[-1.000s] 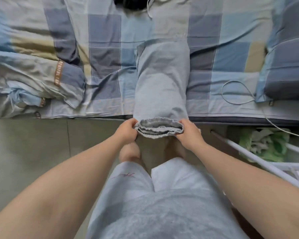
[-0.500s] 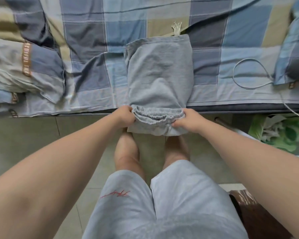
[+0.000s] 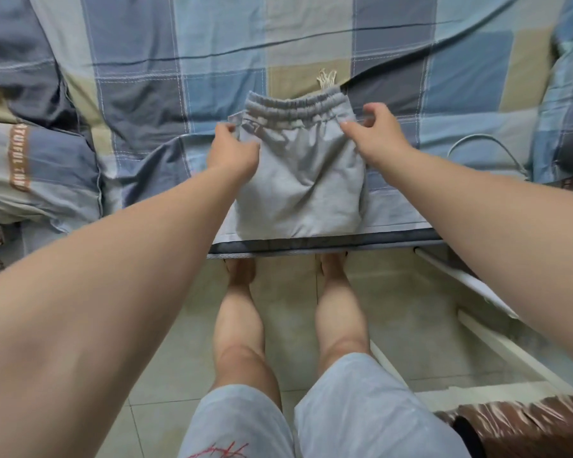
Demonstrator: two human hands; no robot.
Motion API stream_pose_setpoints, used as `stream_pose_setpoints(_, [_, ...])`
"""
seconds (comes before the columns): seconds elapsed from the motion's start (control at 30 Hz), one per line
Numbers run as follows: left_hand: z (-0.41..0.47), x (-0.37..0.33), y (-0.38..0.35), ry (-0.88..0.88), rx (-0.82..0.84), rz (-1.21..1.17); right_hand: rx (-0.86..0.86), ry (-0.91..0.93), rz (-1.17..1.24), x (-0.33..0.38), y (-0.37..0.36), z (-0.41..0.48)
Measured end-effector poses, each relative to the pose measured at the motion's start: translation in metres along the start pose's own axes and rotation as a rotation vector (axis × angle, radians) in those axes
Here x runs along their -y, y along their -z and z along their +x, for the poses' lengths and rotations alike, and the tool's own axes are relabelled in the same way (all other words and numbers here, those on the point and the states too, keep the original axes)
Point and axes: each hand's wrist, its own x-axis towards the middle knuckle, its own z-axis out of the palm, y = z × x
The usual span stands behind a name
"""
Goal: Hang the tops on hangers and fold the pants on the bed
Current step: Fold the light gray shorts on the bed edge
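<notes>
**Gathered end carried across to complete the fold**

Since half a second earlier, the elastic end that both hands had held at the mattress edge had been carried away from the person and laid over the far part of the pants [image 3: 300, 180], halving their length. The left hand [image 3: 234, 152] pinched the left corner just below the elastic band [image 3: 295, 109], probably to line the upper layer up with the one beneath. The right hand [image 3: 377, 137] sat at the opposite corner with thumb raised and fingers loosely curled, one fingertip touching the cloth; whether it gripped could not be told. Holding both corners would have kept the edges square as the layer settled.

The pants lay on the bed [image 3: 212, 44], their folded edge close to its near side. They were pale grey jersey, soft and lightly creased, forming a compact rectangle. A frayed drawstring [image 3: 326, 77] poked out beyond the band. A grey cable [image 3: 487, 143] looped on the sheet to the right, well apart.
</notes>
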Motion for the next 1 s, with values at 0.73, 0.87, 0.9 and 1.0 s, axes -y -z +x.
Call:
stream_pose_setpoints(0.73, [-0.002,0.08,-0.025,0.104,0.143,0.046,0.2,-0.398,0.229,-0.066,-0.052,-0.031])
stream_pose_setpoints(0.87, [-0.041,0.081,0.024,0.234,0.33,0.125,0.288,-0.519,0.228,-0.043,-0.024,-0.086])
stream_pose_setpoints(0.9, [-0.053,0.078,0.038,0.253,0.373,0.152,0.304,-0.547,0.251,-0.032,-0.015,-0.102])
stream_pose_setpoints(1.0, [-0.091,0.062,0.078,0.245,0.469,0.233,0.342,-0.589,0.307,-0.004,0.006,-0.152])
